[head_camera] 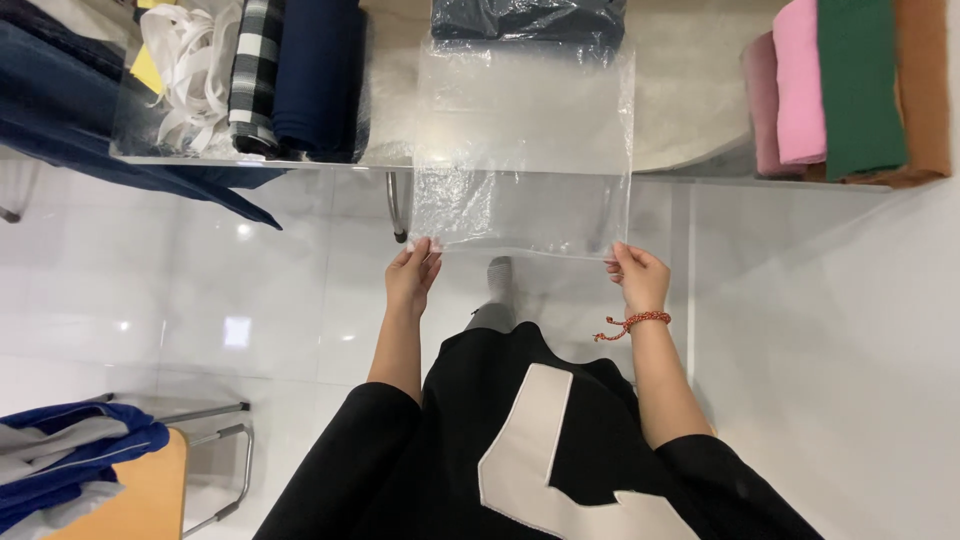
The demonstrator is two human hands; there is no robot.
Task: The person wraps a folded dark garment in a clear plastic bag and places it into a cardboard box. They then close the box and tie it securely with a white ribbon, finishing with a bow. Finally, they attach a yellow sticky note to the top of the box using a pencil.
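at the centre of the frame both hands hold a clear, crinkled plastic bag (522, 150) by its near corners: the left hand (412, 278) has its fingers pinched shut on the left corner, the right hand (638, 277), with a red braided bracelet (632, 322) at the wrist, on the right corner. the bag stretches up over the pale worktop (680, 90), its far end by a dark folded garment in plastic (528, 20). rolled pink, green and brown fabrics (850, 85) lie at upper right.

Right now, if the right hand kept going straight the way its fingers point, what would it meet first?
The right hand points toward the table edge, with the clear plastic bag it grips lying ahead. It would probably meet that edge first, though depth is unclear.
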